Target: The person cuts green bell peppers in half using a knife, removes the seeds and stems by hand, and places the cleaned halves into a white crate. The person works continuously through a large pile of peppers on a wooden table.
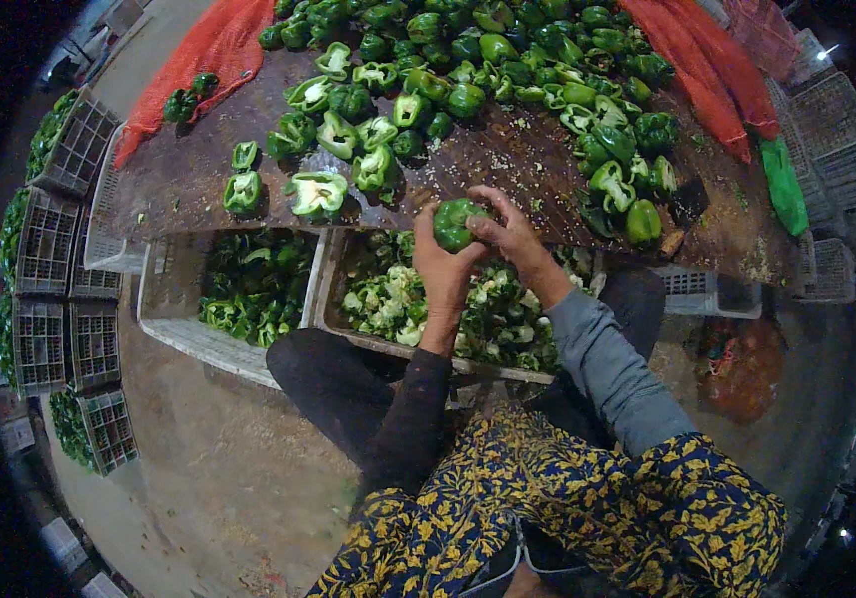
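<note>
A whole green bell pepper [452,226] is held up over the near edge of the wooden table [465,168]. My left hand [441,275] cups it from the left and below. The thumb and fingers of my right hand [515,233] grip its right side. To the left on the tabletop, an opened pepper [317,194] shows its pale inside, with another halved pepper [242,192] beside it. A heap of green peppers [465,45], some cut open, covers the table's far part. More cut peppers [612,187] lie to the right. Pale seeds are scattered between.
Below the table edge, a white crate [204,351] holds green pepper pieces, and another crate [333,299] holds pale cores and scraps. Red mesh sacks [200,63] drape over both table sides. Stacked crates [41,243] of green produce stand left; more crates [831,134] stand right.
</note>
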`<state>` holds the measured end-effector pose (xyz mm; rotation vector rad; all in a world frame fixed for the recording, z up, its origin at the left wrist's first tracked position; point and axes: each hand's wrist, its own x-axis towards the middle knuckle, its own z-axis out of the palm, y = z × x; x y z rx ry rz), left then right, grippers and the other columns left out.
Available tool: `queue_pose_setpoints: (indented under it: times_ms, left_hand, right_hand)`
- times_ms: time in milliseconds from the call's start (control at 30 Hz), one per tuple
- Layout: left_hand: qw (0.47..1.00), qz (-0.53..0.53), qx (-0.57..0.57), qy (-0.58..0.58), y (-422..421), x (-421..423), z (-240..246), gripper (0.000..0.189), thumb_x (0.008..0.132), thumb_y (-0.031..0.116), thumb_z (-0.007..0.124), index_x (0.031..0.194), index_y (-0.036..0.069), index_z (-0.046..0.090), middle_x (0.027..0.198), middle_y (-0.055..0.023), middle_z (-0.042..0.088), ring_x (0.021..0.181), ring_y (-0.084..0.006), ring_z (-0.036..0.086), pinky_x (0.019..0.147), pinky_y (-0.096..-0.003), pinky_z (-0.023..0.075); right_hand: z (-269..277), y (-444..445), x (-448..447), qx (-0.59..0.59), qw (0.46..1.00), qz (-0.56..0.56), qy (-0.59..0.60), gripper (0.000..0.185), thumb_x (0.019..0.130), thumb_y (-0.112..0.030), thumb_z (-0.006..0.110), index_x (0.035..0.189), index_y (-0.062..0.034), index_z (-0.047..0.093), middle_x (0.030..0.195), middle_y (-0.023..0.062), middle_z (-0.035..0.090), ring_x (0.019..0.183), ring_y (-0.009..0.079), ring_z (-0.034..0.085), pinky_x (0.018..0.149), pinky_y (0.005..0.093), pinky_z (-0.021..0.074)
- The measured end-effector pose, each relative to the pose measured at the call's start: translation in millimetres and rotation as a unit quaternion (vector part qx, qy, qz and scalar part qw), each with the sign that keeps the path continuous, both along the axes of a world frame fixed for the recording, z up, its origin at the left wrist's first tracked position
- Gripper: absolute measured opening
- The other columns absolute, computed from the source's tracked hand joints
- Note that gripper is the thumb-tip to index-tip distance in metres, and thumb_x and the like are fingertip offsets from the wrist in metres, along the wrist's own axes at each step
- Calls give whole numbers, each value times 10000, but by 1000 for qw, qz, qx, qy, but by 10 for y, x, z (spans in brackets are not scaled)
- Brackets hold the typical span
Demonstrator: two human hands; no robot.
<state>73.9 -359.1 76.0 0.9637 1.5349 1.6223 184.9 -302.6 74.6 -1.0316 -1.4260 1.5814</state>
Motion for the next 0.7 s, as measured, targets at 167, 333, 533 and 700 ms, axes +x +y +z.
queue_pose_setpoints:
  times_ms: [167,333,533,700]
  left_hand:
    - [992,-128,7,-9,-239,-267,46,590,560,38,685,1132,39,539,967,-61,600,838,-148,579,741,-263,485]
    - [957,-256,-134,-35,-357,-501,85,543,575,-7,645,1108,35,551,853,-44,618,743,-130,589,626,-243,478]
    - [859,-243,-85,-442,-631,-695,-295,698,552,-35,636,1234,41,505,835,-46,604,667,-147,606,608,-260,503]
    - [957,-175,-22,-229,-647,-620,68,920,511,-27,662,1373,81,360,1166,-75,517,950,-172,559,783,-272,486]
  right_hand:
    - [445,-76,75,-83,979,177,-49,493,704,-206,706,1134,-25,546,1031,41,577,943,133,538,822,277,439]
    - [259,81,234,103,932,305,-168,484,651,-229,756,1088,-94,596,1034,101,607,995,219,561,838,316,442]
    - [290,439,243,460,658,208,-559,694,617,-67,727,1251,-208,485,1295,154,438,1113,376,475,924,454,411]
    - [-6,326,197,500,686,66,-525,606,684,-90,687,1251,-169,490,1320,162,424,1165,380,443,933,489,389]
